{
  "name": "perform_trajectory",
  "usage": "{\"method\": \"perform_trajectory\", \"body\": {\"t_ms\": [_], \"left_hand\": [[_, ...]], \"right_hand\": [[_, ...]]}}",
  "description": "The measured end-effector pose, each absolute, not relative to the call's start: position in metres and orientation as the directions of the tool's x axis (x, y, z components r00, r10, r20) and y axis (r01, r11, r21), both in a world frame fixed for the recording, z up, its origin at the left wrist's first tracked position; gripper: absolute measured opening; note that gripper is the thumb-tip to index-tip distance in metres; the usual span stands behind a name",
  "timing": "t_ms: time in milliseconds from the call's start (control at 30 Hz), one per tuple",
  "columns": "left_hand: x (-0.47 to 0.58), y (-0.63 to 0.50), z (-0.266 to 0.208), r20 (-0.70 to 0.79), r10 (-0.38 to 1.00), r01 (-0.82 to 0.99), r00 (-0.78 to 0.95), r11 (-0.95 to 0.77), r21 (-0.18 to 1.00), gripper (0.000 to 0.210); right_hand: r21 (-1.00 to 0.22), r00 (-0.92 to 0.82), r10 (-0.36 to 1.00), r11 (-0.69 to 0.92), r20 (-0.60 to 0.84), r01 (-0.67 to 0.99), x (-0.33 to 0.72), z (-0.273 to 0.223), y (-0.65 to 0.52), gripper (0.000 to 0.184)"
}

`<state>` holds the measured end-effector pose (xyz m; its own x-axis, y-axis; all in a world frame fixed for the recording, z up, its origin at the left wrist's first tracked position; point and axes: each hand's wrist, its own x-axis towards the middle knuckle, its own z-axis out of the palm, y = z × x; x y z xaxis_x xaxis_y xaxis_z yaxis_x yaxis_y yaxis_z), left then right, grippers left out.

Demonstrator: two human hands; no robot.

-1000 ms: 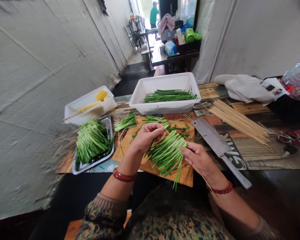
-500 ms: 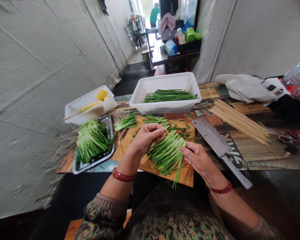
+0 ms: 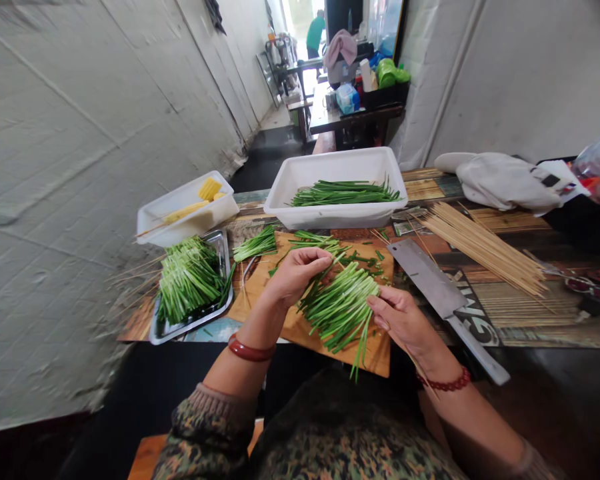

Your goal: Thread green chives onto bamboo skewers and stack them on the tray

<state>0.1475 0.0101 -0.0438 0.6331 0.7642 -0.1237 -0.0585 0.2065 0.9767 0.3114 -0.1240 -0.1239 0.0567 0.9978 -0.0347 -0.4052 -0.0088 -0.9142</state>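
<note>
Above the wooden cutting board (image 3: 260, 303), my right hand (image 3: 405, 320) grips a thin bamboo skewer (image 3: 423, 380) whose lower end sticks out past my wrist. A row of cut green chives (image 3: 340, 307) hangs threaded side by side on it, ends drooping toward me. My left hand (image 3: 303, 273) is closed in a pinch at the far end of the row, on what looks like a chive stalk; the fingers partly hide it. More cut chives (image 3: 320, 240) and short scraps lie on the board behind my hands. A small chive bundle (image 3: 256, 243) rests at its left edge.
Skewered chives fill a metal tray (image 3: 160, 337) at left. Behind it, a white tub (image 3: 190, 230) holds corn; another white tub (image 3: 335, 217) holds long chives. Right of the board lie a cleaver (image 3: 430, 280), its handle over the table edge, loose skewers (image 3: 485, 250) and scissors (image 3: 580, 283).
The whole scene has shifted slightly to the right in view. Both hands keep nearly the same pose around the skewered chives.
</note>
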Motion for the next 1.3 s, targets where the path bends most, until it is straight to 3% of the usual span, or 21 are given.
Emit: {"method": "perform_trajectory", "body": {"t_ms": [533, 1300], "left_hand": [[0.150, 0.011, -0.045, -0.113, 0.825, -0.036, 0.554, 0.159, 0.987, 0.021], [0.150, 0.012, -0.029, -0.036, 0.783, 0.118, 0.621, -0.048, 0.992, 0.020]], "right_hand": [[-0.927, 0.072, 0.997, -0.006, -0.036, -0.374, 0.310, -0.124, -0.124, 0.026], [-0.932, 0.065, 0.994, -0.062, -0.091, -0.358, 0.306, -0.119, -0.126, 0.029]]}}
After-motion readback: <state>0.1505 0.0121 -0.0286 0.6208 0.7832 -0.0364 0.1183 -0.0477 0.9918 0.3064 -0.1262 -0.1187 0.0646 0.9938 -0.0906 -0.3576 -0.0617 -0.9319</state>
